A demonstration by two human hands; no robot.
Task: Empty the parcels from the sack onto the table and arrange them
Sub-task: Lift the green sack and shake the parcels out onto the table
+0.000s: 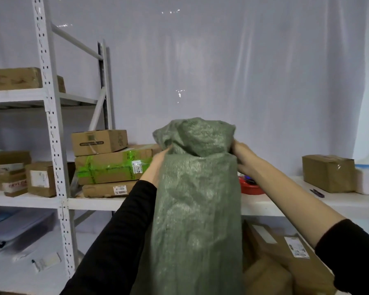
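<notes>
We hold the green woven sack (197,209) upright in front of us, a hand on each side near its upper end. Our left hand (157,167) presses against the sack's left flank, just below the bunched, folded-over top; the fingers are hidden behind the fabric, so we cannot tell how far that grip is closed, only that the palm lies on the cloth. Our right hand (242,158) clasps the right edge at about the same height, fingers wrapped into the crumpled top, a closed grip on the sack. Between the two hands the top bulges up in a rumpled mound, while the body hangs long and straight below them, down past the bottom of the view.

Brown cardboard parcels (285,258) lie at the lower right, beside and partly behind the sack's lower part. Behind the sack runs a white surface (339,204) carrying a brown box (328,173) and a red object (250,187) partly hidden by our right forearm. To the left stands a white metal shelf rack (53,145) loaded with more cardboard boxes (113,165).
</notes>
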